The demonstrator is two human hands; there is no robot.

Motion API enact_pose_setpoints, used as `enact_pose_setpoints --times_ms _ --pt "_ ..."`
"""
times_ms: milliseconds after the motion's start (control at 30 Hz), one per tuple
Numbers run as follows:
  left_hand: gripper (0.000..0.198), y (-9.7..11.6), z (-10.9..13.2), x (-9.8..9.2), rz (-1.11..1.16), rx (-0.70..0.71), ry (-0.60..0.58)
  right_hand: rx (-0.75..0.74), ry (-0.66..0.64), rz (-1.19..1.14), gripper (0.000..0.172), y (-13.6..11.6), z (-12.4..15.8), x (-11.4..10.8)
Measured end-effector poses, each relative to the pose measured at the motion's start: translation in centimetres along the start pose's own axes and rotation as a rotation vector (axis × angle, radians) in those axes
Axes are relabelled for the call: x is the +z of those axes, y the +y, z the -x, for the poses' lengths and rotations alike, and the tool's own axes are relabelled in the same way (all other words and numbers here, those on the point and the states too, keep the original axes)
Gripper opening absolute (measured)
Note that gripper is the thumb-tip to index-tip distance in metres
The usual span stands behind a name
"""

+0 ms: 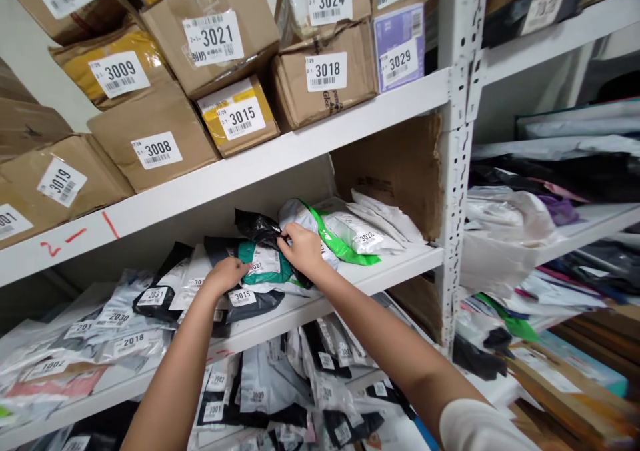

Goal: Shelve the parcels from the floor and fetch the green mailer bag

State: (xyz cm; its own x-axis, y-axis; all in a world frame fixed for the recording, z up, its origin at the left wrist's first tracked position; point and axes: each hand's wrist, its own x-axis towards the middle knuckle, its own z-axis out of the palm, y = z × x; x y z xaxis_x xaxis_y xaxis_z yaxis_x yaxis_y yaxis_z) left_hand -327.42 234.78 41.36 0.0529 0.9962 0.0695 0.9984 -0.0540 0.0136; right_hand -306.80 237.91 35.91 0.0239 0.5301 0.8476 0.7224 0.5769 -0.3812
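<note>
- White metal shelving (300, 149) is filling the view, its perforated post (454, 171) rising on the right.
- Brown cardboard panel (390, 171) is standing at the right end of the middle shelf (410, 267).
- Cardboard box 3021 (165, 21) is resting above other labelled boxes on the upper shelf; purple box 3029 (393, 31) is sitting near the post.
- Dark grey bag 3015 (265, 302) is lying at the front of the middle shelf, just below both hands.
- Teal bag (265, 277) is lying among the other mailing bags on the middle shelf, between the two hands.
- Black bag (250, 223) is sticking up just behind the teal one.
- Right hand (301, 247) is pinching the black bag's edge, its fingers bent.
- Left hand (229, 275) is touching the teal bag's left side, fingers close together; whether they are gripping it, I cannot tell.
- White label (265, 260) ending in 022 is facing outward on the teal bag.
</note>
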Motion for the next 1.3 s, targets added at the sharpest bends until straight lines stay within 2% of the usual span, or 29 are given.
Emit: enact_pose_setpoints --times_ms 67,167,233,333,433,533,600,700,833,933,1033,1067,1133,1167,1200,1233,1300 --pt "0.045 0.2 0.0 -0.2 -0.002 0.022 0.039 0.006 0.000 -0.018 0.007 0.1 0.0 -0.1" --pt "0.060 0.0 0.0 -0.3 -0.063 -0.122 0.122 0.021 -0.013 -0.028 0.007 0.1 0.1 -0.2" --pt "0.063 -0.4 -0.4 -0.4 -0.073 -0.149 0.080 0.020 -0.015 -0.026 0.006 0.1 0.1 -0.3" --pt "0.043 -0.7 -1.2 -0.2 -0.022 -0.022 0.001 0.015 -0.008 -0.014 0.007 0.0 0.1 -0.3" --pt "0.032 -0.5 -1.5 0.0 -0.010 0.003 0.095 0.019 -0.016 -0.003 0.008 -0.2 0.1 -0.3" --pt "0.034 -0.1 -1.4 0.1 0.009 -0.007 0.185 0.021 -0.018 0.005 0.008 -0.4 0.2 -0.4" --pt "0.038 0.0 -1.4 0.3 0.048 0.002 0.200 0.024 -0.010 0.011 0.007 -0.6 0.3 -0.5" --pt "0.035 0.3 -1.4 0.6 0.103 0.025 0.247 0.032 0.002 0.015 0.008 -0.7 0.4 -0.4" --pt "0.029 0.9 -0.9 0.3 0.159 0.056 0.453 0.029 0.006 0.015 0.009 -0.7 0.5 -0.2" --pt "0.025 -0.2 1.4 -1.2 0.267 -0.043 0.670 0.020 0.017 0.012 0.009 -0.5 0.4 -0.1" --pt "0.026 -2.9 6.1 -2.2 0.523 -0.260 0.980 -0.075 -0.037 0.022 0.009 -0.4 0.2 -0.3" --pt "0.023 -3.6 8.0 -2.2 0.803 -0.282 1.099 -0.165 -0.096 0.017 0.009 -0.4 0.3 -0.4" --pt "0.031 -4.0 11.5 -1.2 1.018 -0.281 1.133 -0.393 -0.233 -0.052 0.012 -0.4 0.8 -0.9" --pt "0.033 -3.6 12.9 -0.3 1.203 -0.283 1.104 -0.468 -0.265 -0.131 0.014 -0.5 1.4 -1.2" --pt "0.037 -2.8 13.9 0.9 1.310 -0.311 1.061 -0.476 -0.256 -0.245 0.018 -0.5 2.3 -1.7" --pt "0.043 -1.7 14.4 2.2 1.398 -0.346 0.998 -0.404 -0.213 -0.392 0.025 -0.6 3.5 -2.3" --pt "0.054 1.1 14.1 5.3 1.493 -0.403 0.818 -0.093 -0.166 -0.751 0.045 -0.6 6.6 -3.9"
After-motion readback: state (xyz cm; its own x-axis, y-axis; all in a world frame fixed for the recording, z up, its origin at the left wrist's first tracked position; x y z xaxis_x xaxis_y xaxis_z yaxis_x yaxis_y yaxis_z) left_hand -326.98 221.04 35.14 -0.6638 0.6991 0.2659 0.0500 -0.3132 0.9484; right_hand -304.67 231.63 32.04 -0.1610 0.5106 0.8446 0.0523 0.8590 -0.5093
